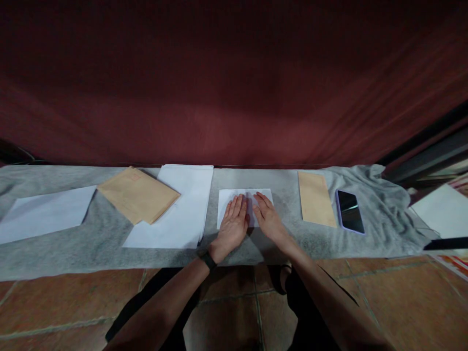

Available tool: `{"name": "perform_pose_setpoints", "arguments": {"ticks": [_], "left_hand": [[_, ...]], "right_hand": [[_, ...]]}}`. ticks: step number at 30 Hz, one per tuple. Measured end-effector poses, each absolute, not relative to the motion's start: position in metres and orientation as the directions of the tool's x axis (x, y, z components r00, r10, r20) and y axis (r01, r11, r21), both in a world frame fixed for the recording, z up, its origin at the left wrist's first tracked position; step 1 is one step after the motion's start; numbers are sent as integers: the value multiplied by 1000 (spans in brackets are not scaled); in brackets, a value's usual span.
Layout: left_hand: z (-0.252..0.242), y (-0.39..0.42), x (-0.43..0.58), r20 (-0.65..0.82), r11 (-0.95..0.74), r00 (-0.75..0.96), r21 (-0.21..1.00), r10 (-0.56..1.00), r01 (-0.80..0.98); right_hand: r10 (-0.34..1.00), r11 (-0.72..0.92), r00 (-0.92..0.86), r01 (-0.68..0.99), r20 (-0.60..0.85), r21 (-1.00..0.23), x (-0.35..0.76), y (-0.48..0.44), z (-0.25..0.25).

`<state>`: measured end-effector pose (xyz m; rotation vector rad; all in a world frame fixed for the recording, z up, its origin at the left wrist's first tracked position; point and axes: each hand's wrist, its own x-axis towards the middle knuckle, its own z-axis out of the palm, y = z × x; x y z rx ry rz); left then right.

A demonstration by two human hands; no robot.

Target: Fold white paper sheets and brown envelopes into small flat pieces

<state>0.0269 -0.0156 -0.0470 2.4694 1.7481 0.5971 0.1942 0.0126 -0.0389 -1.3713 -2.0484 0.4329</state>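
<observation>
– Forearms (175, 297) closest to the head cam, both reaching in over the small white sheet (250, 201). Grip status?

– Left hand (234, 225): palm down on the sheet, fingers straight and close together, nothing clasped. Right hand (269, 219): also palm down on it, fingers extended, slightly bent, thumb a bit apart. No hold on anything that I can see. Palms hidden underneath, so can't tell how hard they press.

– Sheet location?

– On the grey cloth (109, 251), directly under both hands. Shaded strip of it shows between them. Folded or single layer: can't tell.

– Neighbours?

– Left of the small white sheet, just beside it, not touching: white paper stack (192, 204), layered edges. Brown envelopes (141, 195) lie skewed over its left part, reddish marking on top. Right of the small white sheet, well apart: single brown envelope (316, 199), flat. Just past that, phone (350, 212), screen up, purple case.

– Farther out?

– Far left of the small white sheet: long white sheet (47, 212), angled, one end by the envelopes. Behind the small white sheet: dark red panel (234, 122). On the wearer's side of it: tiled floor (402, 292). Black wristband (208, 261) on the left wrist.
</observation>
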Motion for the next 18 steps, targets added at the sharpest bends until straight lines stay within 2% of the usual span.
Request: {"name": "perform_pose_setpoints", "arguments": {"ticks": [4, 8, 13, 18], "left_hand": [[-61, -10, 41, 219, -367, 319, 235, 922, 900], [-59, 1, 40, 164, -323, 295, 190, 941, 927], [-52, 14, 32, 139, -211, 187, 185, 973, 960], [-52, 19, 21, 158, -146, 118, 176, 980, 974]], "right_hand": [[907, 421, -322, 677, 271, -604, 161, 13, -52], [913, 408, -344, 765, 219, -499, 159, 21, -55], [929, 367, -324, 869, 177, -333, 167, 29, -52], [934, 338, -285, 901, 217, -270, 173, 31, -56]]}}
